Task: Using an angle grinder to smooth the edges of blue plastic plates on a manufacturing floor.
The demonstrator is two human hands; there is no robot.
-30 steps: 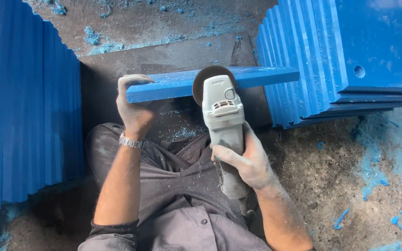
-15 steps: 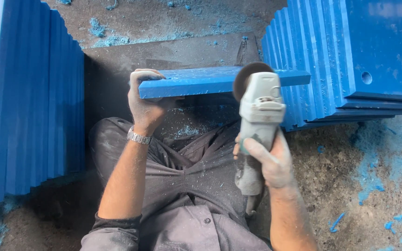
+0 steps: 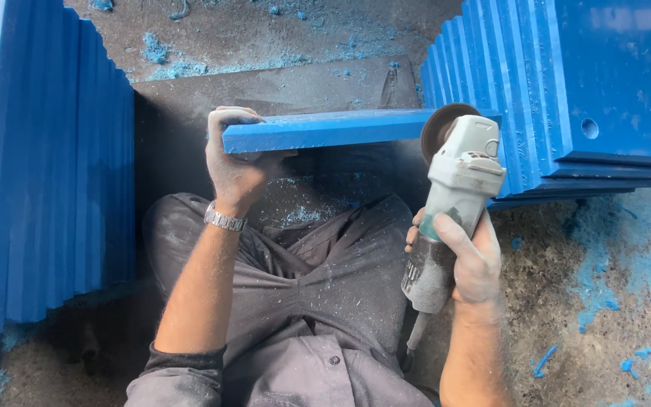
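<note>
Head view, looking straight down: my left hand is clamped on the near-left end of a blue slab, fingers curled over its top edge, thumb under, and that looks like what holds it level across my lap. My right hand is wrapped tight round the body of the grinder, fingers closed on the grip. The grinder's disc sits at the slab's right end, against the front edge as far as I can tell. The slab spans the gap between two stacks of blue panels: left stack, right stack, the top one with a round hole. I'm seated on a concrete floor littered with blue shavings and dust; specks on my grey trousers too.
</note>
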